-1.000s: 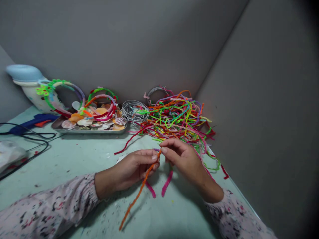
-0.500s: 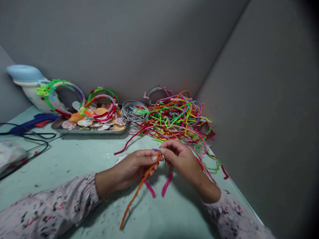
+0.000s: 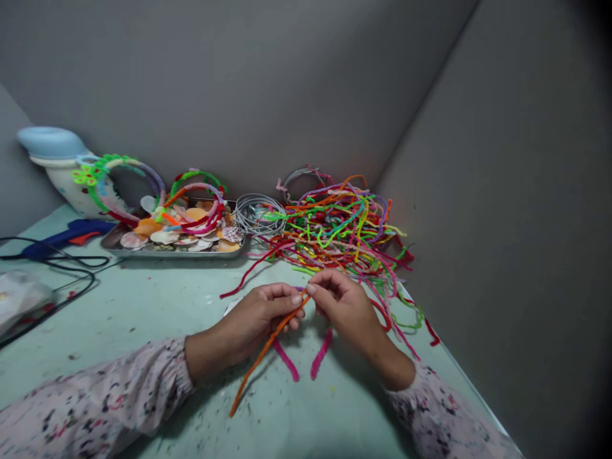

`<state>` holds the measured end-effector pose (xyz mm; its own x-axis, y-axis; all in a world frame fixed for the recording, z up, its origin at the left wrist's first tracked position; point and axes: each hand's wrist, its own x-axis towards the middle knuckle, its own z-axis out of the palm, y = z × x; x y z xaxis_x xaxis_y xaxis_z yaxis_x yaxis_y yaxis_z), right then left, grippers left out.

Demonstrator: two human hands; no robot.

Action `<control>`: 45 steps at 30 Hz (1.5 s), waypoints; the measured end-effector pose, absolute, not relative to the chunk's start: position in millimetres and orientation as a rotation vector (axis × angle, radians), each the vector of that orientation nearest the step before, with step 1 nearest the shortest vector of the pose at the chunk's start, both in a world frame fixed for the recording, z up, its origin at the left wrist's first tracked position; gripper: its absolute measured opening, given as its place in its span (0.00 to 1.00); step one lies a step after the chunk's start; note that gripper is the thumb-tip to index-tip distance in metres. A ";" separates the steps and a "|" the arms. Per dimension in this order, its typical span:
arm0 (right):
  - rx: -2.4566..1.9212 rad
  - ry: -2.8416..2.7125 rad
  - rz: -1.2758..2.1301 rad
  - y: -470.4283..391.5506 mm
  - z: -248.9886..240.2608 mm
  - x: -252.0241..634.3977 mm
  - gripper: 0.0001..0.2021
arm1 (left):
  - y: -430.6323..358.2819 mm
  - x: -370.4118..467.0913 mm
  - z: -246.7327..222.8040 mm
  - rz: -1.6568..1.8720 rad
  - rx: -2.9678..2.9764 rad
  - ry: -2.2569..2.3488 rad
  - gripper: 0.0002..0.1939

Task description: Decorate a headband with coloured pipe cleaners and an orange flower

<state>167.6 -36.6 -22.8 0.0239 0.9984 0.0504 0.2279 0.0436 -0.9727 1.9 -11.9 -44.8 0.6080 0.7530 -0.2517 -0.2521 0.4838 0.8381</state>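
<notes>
An orange pipe cleaner (image 3: 261, 358) slants down and left from between my hands, its free end near the table. My left hand (image 3: 261, 315) pinches it between thumb and fingers. The fingertips of my right hand (image 3: 342, 306) are closed on its upper end, close to my left fingertips. Below my hands show two fuzzy pink ends (image 3: 321, 354) of a curved piece, with a bit of purple visible between my fingers. Most of that piece is hidden by my hands.
Behind lie a metal tray (image 3: 182, 254) of shells with fuzzy headbands, coiled wire (image 3: 261, 215) and a tangled pile of coloured pipe cleaners (image 3: 339, 223). At the left are a blue-lidded container (image 3: 71, 182), a blue tool (image 3: 52, 242), a black cord (image 3: 79, 271) and a white bag (image 3: 21, 296).
The lower end of the orange pipe cleaner has risen slightly. My hands stay close together, with small shifts of the fingers and right wrist.
</notes>
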 end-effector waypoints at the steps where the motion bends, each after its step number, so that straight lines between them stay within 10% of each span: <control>1: -1.350 -1.366 1.040 -36.7 -23.8 166.9 0.07 | -12.0 2.2 -45.1 0.673 0.860 0.669 0.07; 45: -1.329 -1.316 1.183 -32.0 -36.0 172.2 0.12 | -12.5 3.3 -44.1 0.706 0.816 0.775 0.08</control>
<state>172.2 -32.0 -36.0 -0.0223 0.9991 -0.0370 0.1428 -0.0335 -0.9892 3.3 -12.5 -44.1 0.5265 0.7884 -0.3181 -0.2440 0.4985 0.8318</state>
